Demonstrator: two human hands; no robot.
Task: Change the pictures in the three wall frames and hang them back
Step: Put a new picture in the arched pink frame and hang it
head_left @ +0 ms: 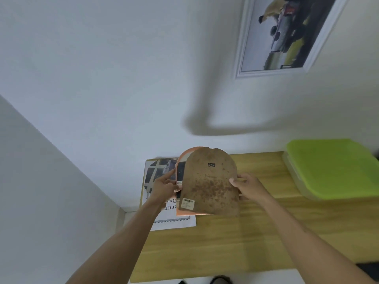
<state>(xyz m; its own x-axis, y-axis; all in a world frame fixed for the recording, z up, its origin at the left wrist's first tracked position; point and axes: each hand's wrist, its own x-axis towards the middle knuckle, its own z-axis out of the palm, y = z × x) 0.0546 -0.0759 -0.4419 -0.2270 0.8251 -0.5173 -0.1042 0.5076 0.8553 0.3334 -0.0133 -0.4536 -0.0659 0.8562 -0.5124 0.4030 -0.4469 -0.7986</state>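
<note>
I hold an arch-shaped orange frame (180, 160) above the wooden table, its back towards me. Its brown, spotted backing board (211, 185) carries a small metal hanger and a barcode sticker, and stands partly lifted away from the frame. My right hand (245, 186) grips the board's right edge. My left hand (164, 186) holds the frame's left side, index finger stretched along it. A picture shows in the gap between board and frame. A white rectangular frame (244, 48) with a picture hangs on the wall at the upper right.
Printed sheets (155, 175) lie on the wooden table (225, 242) beneath the frame, near the wall corner. A lime-green lidded box (332, 169) sits at the table's right end. White walls meet at the left.
</note>
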